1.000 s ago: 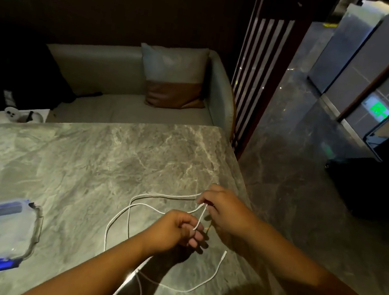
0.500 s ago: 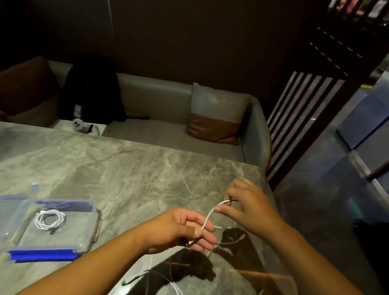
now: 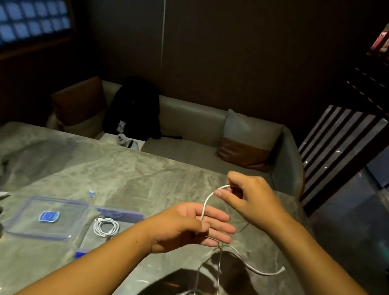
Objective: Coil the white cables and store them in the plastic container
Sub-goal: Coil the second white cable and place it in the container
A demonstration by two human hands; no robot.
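**Cable [image 3: 206, 204] strung between two hands**

Arched above the table [image 3: 79, 176], pinched at its top by the right hand [image 3: 248, 200], thumb against forefinger. Lower down, tucked under the thumb of the left hand [image 3: 192, 229], fingers nearly straight. Loose end on the table at 4 o'clock of that hand. At 9 o'clock, open container [image 3: 119, 212] with a coiled cable [image 3: 106, 227] inside, lid [image 3: 28, 219] alongside.
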